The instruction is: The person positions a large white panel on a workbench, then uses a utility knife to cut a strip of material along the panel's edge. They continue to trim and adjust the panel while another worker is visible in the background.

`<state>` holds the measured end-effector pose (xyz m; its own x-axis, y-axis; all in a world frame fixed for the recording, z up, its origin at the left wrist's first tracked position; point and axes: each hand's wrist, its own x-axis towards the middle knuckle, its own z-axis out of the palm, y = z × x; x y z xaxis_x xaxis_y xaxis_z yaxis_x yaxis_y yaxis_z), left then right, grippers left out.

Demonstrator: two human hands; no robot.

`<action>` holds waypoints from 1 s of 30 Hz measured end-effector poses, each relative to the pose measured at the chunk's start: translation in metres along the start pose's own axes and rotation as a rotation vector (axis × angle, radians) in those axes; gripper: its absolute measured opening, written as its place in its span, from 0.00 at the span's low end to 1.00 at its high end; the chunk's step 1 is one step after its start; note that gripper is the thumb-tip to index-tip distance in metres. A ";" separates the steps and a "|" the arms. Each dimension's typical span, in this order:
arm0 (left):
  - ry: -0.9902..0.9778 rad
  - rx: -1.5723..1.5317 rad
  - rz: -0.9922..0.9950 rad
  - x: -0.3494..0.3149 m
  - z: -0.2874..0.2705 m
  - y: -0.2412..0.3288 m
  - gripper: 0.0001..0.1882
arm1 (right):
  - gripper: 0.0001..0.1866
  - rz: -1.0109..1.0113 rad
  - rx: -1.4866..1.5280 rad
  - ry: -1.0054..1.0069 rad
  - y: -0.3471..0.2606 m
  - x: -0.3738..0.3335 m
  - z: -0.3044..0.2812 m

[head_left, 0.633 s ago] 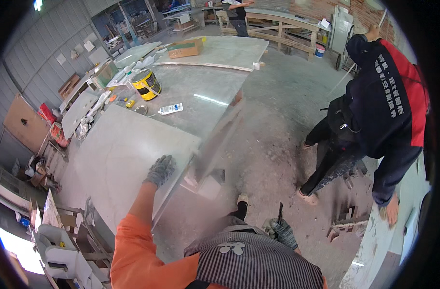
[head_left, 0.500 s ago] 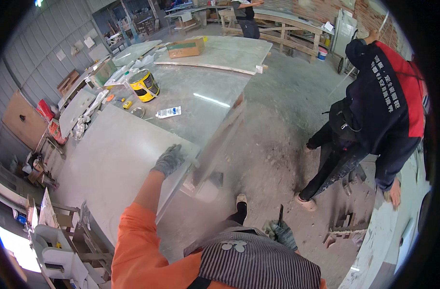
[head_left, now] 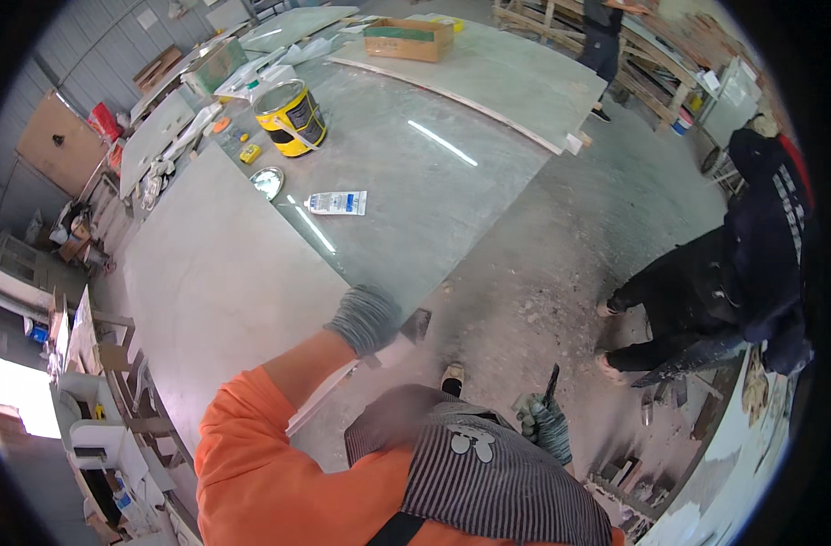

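At the near corner of a pale flat slab [head_left: 229,300], my left hand [head_left: 365,320] in a grey glove curls over the edge; its fingertips are mostly hidden. My right hand [head_left: 545,428], also gloved, is closed round a slim dark tool [head_left: 551,384] held upright in front of my apron; its kind is too small to tell. Beyond the slab, a white tube [head_left: 336,203] lies on the grey tabletop [head_left: 415,237]. Farther back stand a yellow and black tin [head_left: 290,118] and, beside the slab's edge, a round shiny lid [head_left: 268,183].
A cardboard box [head_left: 408,40] rests on another pale board [head_left: 488,77] at the back. At right, a person in dark clothes [head_left: 743,255] leans by a pale panel [head_left: 743,455]. Another person [head_left: 602,41] stands far back. Scraps [head_left: 629,473] lie on the floor.
My left hand has gone from lying on the slab to curling at its near corner. The right hand still grips the dark tool. The view has shifted, and the nearby person appears farther right.
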<state>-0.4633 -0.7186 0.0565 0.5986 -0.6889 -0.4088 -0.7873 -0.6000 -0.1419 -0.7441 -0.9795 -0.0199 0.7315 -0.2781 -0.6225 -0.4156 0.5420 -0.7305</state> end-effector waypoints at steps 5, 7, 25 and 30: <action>0.089 0.078 0.059 0.002 0.009 0.010 0.13 | 0.11 0.080 -0.028 -0.069 -0.023 0.026 -0.002; 0.038 0.013 0.091 -0.003 0.005 0.012 0.13 | 0.10 0.101 -0.048 -0.010 -0.028 0.031 -0.004; 0.098 0.088 -0.327 -0.006 0.040 -0.050 0.21 | 0.11 0.310 -0.071 -0.263 -0.083 0.117 -0.011; -0.200 -0.038 -0.141 -0.007 -0.022 0.059 0.17 | 0.09 0.339 -0.057 -0.268 -0.093 0.135 -0.016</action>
<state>-0.5106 -0.7579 0.0705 0.6582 -0.5053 -0.5581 -0.6897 -0.7019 -0.1780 -0.6153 -1.0801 -0.0402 0.6600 0.1276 -0.7403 -0.6801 0.5201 -0.5167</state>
